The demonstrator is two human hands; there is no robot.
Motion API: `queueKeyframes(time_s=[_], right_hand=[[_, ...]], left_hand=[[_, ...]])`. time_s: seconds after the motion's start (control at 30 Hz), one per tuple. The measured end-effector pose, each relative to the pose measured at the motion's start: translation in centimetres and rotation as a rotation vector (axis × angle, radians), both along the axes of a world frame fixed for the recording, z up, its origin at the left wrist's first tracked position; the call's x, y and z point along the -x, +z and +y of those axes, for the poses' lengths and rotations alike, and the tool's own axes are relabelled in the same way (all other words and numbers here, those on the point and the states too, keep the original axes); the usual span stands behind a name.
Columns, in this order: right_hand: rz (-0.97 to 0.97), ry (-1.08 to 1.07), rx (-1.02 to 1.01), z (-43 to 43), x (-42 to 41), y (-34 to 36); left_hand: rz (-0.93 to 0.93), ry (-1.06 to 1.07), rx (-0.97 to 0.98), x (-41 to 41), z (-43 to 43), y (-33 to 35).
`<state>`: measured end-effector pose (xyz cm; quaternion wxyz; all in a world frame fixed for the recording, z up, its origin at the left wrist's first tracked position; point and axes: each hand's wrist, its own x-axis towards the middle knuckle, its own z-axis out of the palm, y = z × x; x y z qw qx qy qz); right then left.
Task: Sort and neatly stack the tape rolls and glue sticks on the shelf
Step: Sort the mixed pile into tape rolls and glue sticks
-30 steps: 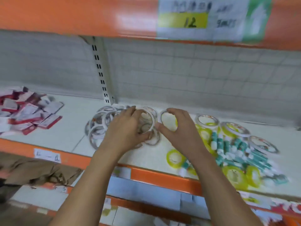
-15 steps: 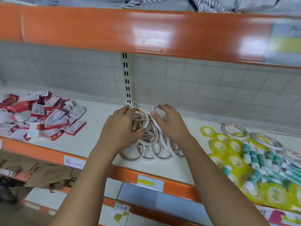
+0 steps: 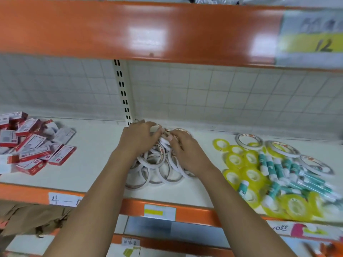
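2 hands (image 3: 138,140) (image 3: 187,153) grip tape rolls (image 3: 163,142), tilted

Bright, even light; glare on the orange beam (image 3: 146,32); right edge blurred, wide-angle curved.

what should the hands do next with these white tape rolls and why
Probably line up the white tape rolls held between the left hand and right hand into one even stack, then set it on the shelf. Both hands grip a few rolls, while the rest lie loose and overlapping beneath them.
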<state>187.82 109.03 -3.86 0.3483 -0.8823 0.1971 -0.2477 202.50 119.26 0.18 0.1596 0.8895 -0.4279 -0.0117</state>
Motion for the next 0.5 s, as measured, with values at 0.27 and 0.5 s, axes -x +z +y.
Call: queueKeyframes(time_s=[0.27, 0.5], right_hand=[[-0.116, -0.161, 0.076, -0.3, 6.2, 1.9], [-0.064, -0.302, 0.074, -0.6, 15.3, 2.2]], left_hand=[[-0.184, -0.237, 0.379, 6.2, -0.4, 0.7], [-0.099, -0.449, 0.313, 14.6, -2.0, -1.7]])
